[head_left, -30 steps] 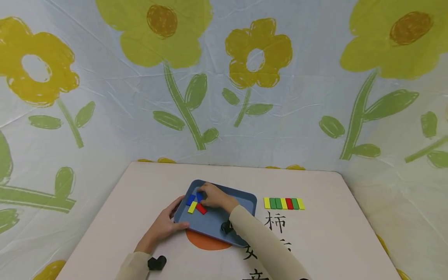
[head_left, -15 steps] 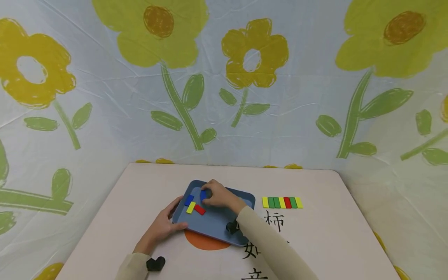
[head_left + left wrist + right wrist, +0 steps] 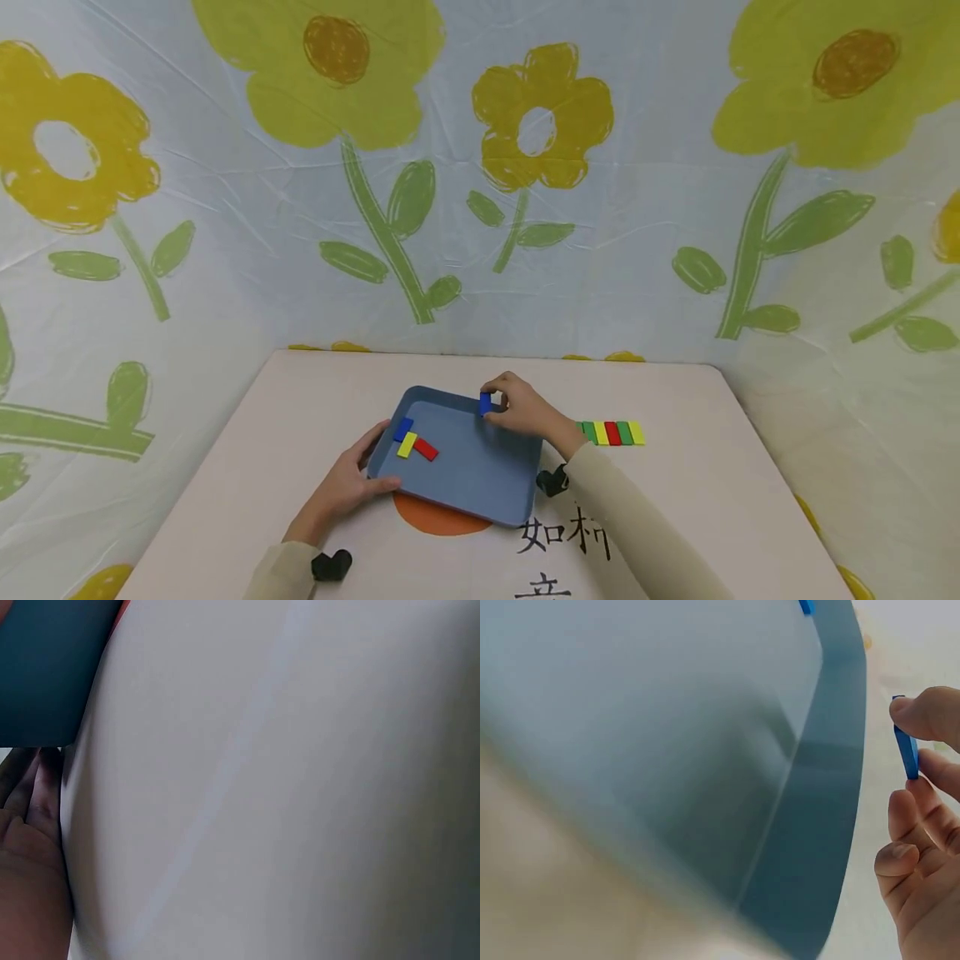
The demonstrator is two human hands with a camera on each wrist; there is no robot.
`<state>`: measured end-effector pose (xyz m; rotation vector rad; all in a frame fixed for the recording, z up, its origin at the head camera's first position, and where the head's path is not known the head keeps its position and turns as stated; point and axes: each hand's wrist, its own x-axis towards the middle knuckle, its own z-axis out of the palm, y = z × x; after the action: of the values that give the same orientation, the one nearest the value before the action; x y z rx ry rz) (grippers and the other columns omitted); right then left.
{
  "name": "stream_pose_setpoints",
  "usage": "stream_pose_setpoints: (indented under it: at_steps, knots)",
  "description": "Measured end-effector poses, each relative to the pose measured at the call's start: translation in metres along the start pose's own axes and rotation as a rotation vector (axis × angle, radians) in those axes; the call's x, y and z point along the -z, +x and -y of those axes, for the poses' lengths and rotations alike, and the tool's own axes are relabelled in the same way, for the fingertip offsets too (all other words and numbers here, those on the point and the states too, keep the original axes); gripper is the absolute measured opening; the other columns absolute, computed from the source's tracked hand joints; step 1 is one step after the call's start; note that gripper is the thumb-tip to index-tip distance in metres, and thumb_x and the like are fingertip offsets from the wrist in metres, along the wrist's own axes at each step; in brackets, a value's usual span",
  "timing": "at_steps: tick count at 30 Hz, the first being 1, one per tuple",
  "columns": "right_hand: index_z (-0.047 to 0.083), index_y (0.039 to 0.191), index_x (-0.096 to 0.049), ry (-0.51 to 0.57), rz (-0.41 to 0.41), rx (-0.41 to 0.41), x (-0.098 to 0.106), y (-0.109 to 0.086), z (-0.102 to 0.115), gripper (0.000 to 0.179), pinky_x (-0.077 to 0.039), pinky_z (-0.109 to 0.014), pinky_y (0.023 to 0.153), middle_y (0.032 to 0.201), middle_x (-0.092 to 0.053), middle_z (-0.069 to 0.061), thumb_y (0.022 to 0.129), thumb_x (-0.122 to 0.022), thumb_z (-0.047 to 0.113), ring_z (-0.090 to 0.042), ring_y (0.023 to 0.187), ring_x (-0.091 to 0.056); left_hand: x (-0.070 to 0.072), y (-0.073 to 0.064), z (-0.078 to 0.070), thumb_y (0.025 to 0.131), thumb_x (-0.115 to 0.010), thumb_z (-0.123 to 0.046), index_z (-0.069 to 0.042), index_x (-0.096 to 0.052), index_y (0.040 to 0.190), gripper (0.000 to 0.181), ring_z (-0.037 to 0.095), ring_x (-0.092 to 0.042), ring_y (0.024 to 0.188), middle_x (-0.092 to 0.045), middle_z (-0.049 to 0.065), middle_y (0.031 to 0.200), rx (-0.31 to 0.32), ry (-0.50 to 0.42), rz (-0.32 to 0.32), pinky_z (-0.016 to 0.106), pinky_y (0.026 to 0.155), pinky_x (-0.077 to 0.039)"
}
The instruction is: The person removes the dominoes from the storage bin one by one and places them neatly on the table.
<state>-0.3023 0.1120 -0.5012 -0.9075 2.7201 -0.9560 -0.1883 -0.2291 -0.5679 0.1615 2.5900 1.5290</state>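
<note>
My right hand (image 3: 525, 410) pinches a small flat blue tile (image 3: 484, 405) between thumb and fingertips, above the far right part of the blue-grey tray (image 3: 472, 479). The right wrist view shows the same tile (image 3: 907, 752) held on edge, apart from the tray's rim (image 3: 832, 765). My left hand (image 3: 347, 482) grips the tray's left side, thumb at the near rim and fingers at the outer edge. Inside the tray's left end lie another blue tile (image 3: 403, 429), a yellow tile (image 3: 407, 445) and a red tile (image 3: 426, 450). The left hand (image 3: 30, 840) is only partly visible in its wrist view.
Right of the tray, a row of green, yellow and red tiles (image 3: 613, 433) lies on the pale table (image 3: 712, 500), its left end behind the right arm. Black printed characters (image 3: 542, 535) and an orange shape (image 3: 442, 517) mark the tabletop. Flowered cloth (image 3: 600, 300) surrounds the table.
The right hand has lifted the blue tile from beside the other tiles and moved it right, to the tray's far right side. The left hand keeps its grip on the tray.
</note>
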Motion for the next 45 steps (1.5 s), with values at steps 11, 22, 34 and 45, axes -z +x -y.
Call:
stream_pose_setpoints:
  at_steps: [11, 22, 34, 45]
  knots:
    - [0.003, 0.134, -0.064, 0.032, -0.090, -0.103, 0.047, -0.058, -0.049, 0.046, -0.044, -0.029, 0.065, 0.125, -0.058, -0.014, 0.093, -0.076, 0.020, -0.018, 0.088, -0.051, -0.002, -0.001, 0.001, 0.082, -0.086, -0.033, -0.019, -0.030, 0.163, 0.100, 0.041, -0.040, 0.148, -0.034, 0.014, 0.167, -0.021, 0.012, 0.017, 0.063, 0.119, -0.035]
    - [0.002, 0.130, -0.066, -0.014, -0.183, -0.222, 0.075, -0.109, -0.091, 0.045, -0.048, -0.029, 0.066, 0.126, -0.061, -0.017, 0.089, -0.078, 0.019, -0.022, 0.090, -0.057, 0.001, 0.000, 0.001, 0.082, -0.086, -0.033, -0.022, -0.031, 0.163, 0.099, 0.042, -0.042, 0.147, -0.033, 0.014, 0.167, -0.013, 0.020, 0.015, 0.065, 0.117, -0.035]
    - [-0.002, 0.124, -0.068, -0.060, -0.204, -0.283, 0.091, -0.141, -0.120, 0.042, -0.049, -0.030, 0.066, 0.121, -0.063, -0.021, 0.085, -0.078, 0.009, -0.027, 0.093, -0.060, 0.001, -0.001, -0.001, 0.082, -0.087, -0.030, -0.020, -0.031, 0.163, 0.098, 0.041, -0.041, 0.148, -0.033, 0.015, 0.167, -0.010, 0.003, 0.012, 0.063, 0.119, -0.034]
    - [-0.004, 0.121, -0.068, -0.067, -0.198, -0.352, 0.095, -0.161, -0.134, 0.042, -0.053, -0.032, 0.071, 0.118, -0.062, -0.023, 0.082, -0.078, 0.007, -0.028, 0.092, -0.064, 0.001, -0.002, -0.003, 0.082, -0.086, -0.029, -0.019, -0.031, 0.163, 0.098, 0.042, -0.041, 0.148, -0.033, 0.016, 0.167, -0.010, 0.006, 0.014, 0.064, 0.118, -0.034]
